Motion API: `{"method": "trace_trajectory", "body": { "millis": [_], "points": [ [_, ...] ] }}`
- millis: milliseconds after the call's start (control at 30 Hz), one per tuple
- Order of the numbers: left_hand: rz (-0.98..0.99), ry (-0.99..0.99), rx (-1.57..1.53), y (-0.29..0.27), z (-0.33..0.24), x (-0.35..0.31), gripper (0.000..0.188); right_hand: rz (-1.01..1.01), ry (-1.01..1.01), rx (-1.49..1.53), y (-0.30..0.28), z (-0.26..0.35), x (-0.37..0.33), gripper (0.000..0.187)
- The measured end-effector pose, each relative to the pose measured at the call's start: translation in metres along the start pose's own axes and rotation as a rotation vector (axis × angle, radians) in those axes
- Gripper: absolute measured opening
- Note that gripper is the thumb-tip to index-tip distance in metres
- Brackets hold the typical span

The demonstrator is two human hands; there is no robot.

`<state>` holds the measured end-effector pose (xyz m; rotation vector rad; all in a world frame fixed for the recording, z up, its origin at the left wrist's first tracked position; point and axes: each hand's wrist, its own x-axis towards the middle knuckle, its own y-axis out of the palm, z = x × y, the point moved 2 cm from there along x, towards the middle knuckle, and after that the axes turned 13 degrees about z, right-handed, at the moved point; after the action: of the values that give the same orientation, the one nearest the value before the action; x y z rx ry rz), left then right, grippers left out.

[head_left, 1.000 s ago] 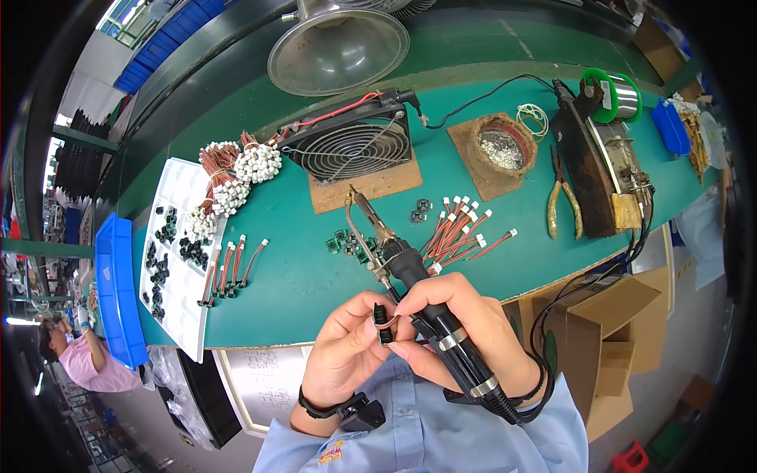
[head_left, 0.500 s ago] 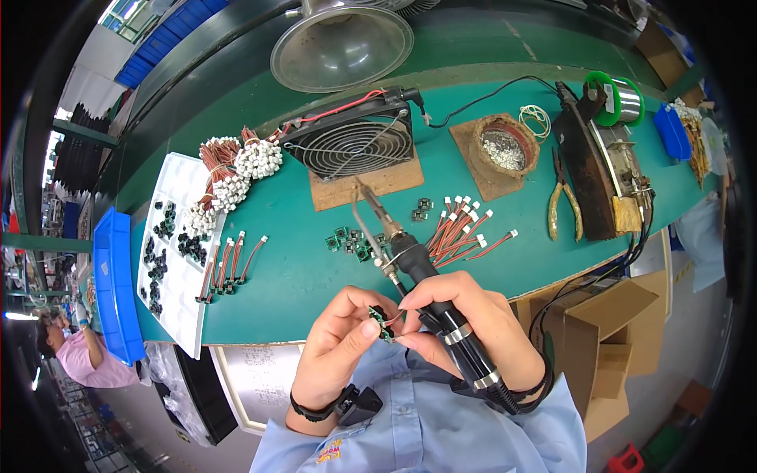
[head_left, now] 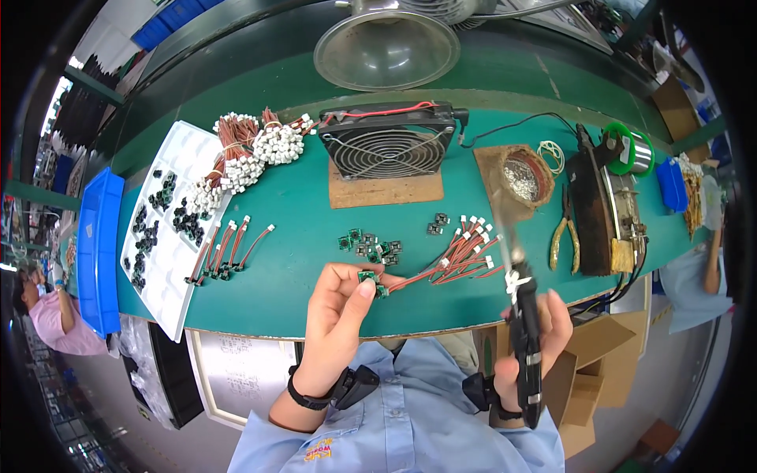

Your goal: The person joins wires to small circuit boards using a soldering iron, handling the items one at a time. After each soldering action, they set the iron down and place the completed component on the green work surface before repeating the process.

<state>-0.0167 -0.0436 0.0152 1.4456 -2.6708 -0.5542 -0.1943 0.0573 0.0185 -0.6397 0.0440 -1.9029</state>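
My left hand (head_left: 334, 319) pinches a small green circuit board (head_left: 367, 277) between thumb and fingers, above the table's near edge. Red and black wires (head_left: 412, 279) run rightward from the board toward a white plug (head_left: 445, 262) beside a bundle of similar leads. Off to the right, my right hand (head_left: 544, 335) is closed around a black soldering iron (head_left: 527, 323), held upright and apart from the board. Motion smears its tip, which overlaps the area below the solder pot (head_left: 526, 180). Several more green boards (head_left: 371, 247) lie just beyond my left hand.
A black fan (head_left: 386, 146) stands at the back on a wooden board. Pliers (head_left: 564, 236), a soldering stand (head_left: 599, 201) and a solder spool (head_left: 631, 150) sit at the right. At the left are a white tray (head_left: 158, 296), wired parts (head_left: 225, 268) and a blue bin (head_left: 100, 252).
My right hand has carried the soldering iron rightward, away from the board. My left hand still holds the board, whose wires now stretch out to the right. The whole view has shifted slightly.
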Motion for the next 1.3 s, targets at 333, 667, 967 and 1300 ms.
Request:
{"method": "trace_trajectory", "body": {
  "millis": [333, 667, 967, 1300],
  "points": [
    [-0.036, 0.145, 0.045, -0.005, 0.013, 0.006, 0.011, 0.451, -0.155, -0.2, -0.001, 0.004, -0.02, 0.052],
    [-0.027, 0.183, 0.078, -0.004, 0.015, 0.005, 0.01, 0.474, -0.172, -0.18, 0.002, 0.004, -0.016, 0.049],
    [-0.06, 0.189, 0.071, -0.001, 0.014, 0.004, 0.01, 0.477, -0.154, -0.177, 0.001, 0.003, -0.017, 0.047],
    [-0.065, 0.196, 0.192, -0.003, 0.016, 0.005, 0.008, 0.481, -0.156, -0.177, 0.0, 0.003, -0.015, 0.047]
  ]
}}
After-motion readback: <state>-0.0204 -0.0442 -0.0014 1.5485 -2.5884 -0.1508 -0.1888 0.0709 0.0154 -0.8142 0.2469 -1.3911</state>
